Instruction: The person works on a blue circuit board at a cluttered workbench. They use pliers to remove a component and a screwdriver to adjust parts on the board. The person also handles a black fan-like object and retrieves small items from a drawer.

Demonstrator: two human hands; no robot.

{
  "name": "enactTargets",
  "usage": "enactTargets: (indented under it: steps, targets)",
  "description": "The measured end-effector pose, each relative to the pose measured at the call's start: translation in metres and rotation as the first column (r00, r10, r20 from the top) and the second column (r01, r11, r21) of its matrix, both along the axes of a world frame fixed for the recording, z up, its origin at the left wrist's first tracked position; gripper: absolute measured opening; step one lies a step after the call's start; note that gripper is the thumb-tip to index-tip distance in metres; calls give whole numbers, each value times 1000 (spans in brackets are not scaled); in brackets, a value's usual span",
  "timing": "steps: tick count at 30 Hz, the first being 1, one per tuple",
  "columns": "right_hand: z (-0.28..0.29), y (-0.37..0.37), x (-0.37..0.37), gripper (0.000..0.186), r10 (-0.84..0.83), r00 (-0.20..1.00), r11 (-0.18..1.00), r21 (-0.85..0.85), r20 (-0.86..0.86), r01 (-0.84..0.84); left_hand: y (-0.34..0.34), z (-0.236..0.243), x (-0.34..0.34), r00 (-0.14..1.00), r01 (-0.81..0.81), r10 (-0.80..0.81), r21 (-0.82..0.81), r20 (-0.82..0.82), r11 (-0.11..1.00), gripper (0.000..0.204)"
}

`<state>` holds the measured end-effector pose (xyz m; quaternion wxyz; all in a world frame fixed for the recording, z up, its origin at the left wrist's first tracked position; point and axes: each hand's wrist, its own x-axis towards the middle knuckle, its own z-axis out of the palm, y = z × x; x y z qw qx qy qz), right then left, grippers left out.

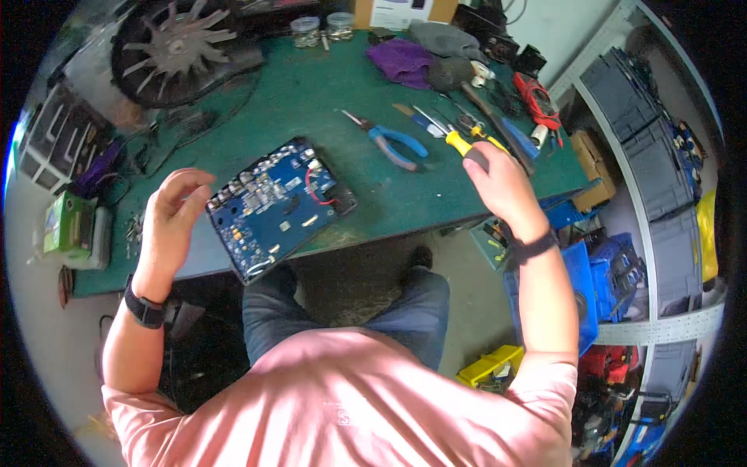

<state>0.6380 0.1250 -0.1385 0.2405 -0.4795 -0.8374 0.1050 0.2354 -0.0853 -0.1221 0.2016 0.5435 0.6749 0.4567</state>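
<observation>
Head view looks down on a green workbench (334,101) with a blue circuit board (276,206) lying tilted at its near edge, a red wire looped over the board's right end. Right hand (502,183) is raised over the bench to the right of the board, its fingers closed around a yellow-handled tool (461,142) — only the yellow grip and a bit of metal beyond it show, so its exact kind is hard to tell. Left hand (173,218) hovers just left of the board, fingers curled but apart and holding nothing, not clearly touching the board. Blue-handled pliers (393,144) lie on the bench between the board and the right hand, a little farther back. Farther off, a purple cloth (401,61) sits beside a grey one, and two small clear jars (320,27) stand at the far edge. A large black fan wheel (179,47) fills the far left corner — a green box (68,224) rests at the near left. Red-handled cutters (537,101) lie far right.
</observation>
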Motion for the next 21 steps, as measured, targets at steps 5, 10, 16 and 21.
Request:
enactTargets:
  steps: [5,10,16,21]
  targets:
    - [-29,7,-26,36,-83,978,996,2,192,84,-14,4,3,1000,0,0,17,-16,1000,14]
    - [-16,14,-34,34,-3,965,1000,-2,262,4,-56,-36,6,966,-125,165,197,-197,972,13]
    - [-5,96,-36,16,-12,949,994,104,315,-22,-73,-75,40,935,-213,262,210,-241,954,18]
    - [-26,122,-47,15,-80,862,991,133,501,14,-74,-65,57,967,-163,182,115,-180,980,52]
